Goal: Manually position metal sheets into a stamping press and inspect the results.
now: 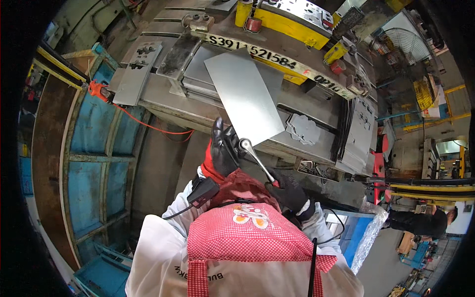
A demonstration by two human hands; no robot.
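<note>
A plain rectangular metal sheet (245, 96) slants across the front of a press bed, its near end jutting past the bed's edge. My right hand (289, 192), in a black glove, is closed round the red grip of a silver rod tool (260, 161). The tool's round head lies against the sheet's near left corner. Just left of that corner, my left hand (225, 150), in a black glove with a red cuff, is raised with its fingers apart. Whether it touches the sheet's edge is unclear. Under the sheet's far part lies a stack of metal sheets (200, 84).
Cut metal plates (303, 129) lie on the bed's right side, beside a taller pile (358, 128). A die with yellow blocks (289, 24) stands behind. At left are a blue metal frame (86, 188) and an orange cable (148, 127). A person (420, 221) stands far right.
</note>
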